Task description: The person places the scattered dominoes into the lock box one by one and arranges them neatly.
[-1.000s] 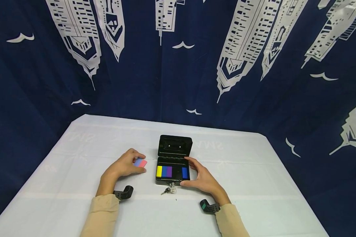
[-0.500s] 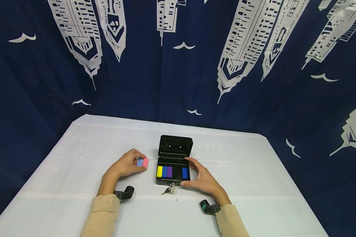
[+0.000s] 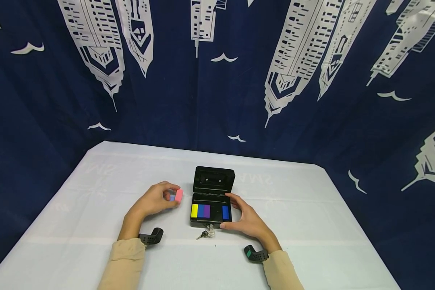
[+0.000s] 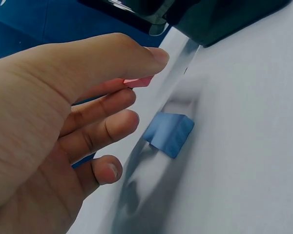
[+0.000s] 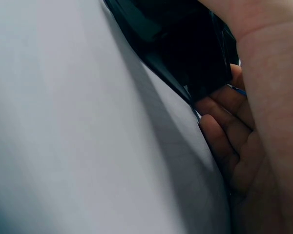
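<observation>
My left hand pinches a pink block between thumb and fingers, left of a small black cash box. Behind it a light blue block lies on the white cloth, seen below the fingers in the left wrist view. The box stands with its lid raised. Inside, yellow, blue and purple blocks sit side by side, and another blue block lies at the right. My right hand holds the box's right side, thumb at the front corner, fingers toward the hinge.
In front of the box lie a small key and a clear padlock-like piece at its latch. The white-covered table reaches back to a dark blue curtain printed with white buildings.
The pink block has come up and to the right in my left hand, parting from the light blue block. My right hand and the box have stayed in place.
</observation>
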The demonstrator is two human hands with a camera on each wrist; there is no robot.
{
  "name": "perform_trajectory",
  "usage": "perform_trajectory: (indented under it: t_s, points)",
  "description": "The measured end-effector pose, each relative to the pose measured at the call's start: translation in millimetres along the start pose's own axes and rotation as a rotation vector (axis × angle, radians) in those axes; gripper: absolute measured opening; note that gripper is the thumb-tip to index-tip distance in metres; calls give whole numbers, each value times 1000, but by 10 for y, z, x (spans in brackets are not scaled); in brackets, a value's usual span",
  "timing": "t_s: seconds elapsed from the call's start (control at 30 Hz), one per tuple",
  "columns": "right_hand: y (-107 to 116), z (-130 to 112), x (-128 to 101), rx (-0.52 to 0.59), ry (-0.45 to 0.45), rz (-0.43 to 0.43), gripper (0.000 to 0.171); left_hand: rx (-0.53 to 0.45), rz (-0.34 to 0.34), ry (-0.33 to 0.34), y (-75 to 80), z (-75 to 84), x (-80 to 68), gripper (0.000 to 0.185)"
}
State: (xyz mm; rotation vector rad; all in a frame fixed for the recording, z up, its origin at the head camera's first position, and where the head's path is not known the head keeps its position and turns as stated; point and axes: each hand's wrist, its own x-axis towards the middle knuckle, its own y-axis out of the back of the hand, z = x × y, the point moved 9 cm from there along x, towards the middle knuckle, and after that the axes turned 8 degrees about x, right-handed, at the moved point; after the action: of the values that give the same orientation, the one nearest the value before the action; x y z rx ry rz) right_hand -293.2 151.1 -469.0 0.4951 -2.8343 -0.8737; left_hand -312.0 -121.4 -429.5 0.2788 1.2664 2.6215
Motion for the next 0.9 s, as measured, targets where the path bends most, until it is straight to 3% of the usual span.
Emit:
perform_trajectory:
  t_s: [0.33, 0.73, 0.9]
  points:
    - [-28, 24, 7, 10, 4, -2, 95, -79, -25, 9, -19, 31, -20, 44]
    - [-6, -15, 0, 6, 21, 4, 94, -42, -23, -22, 9, 112, -7, 44]
    - [-10, -17, 0, 8, 12, -3, 94, -77, -44, -4, -5, 105, -1, 45]
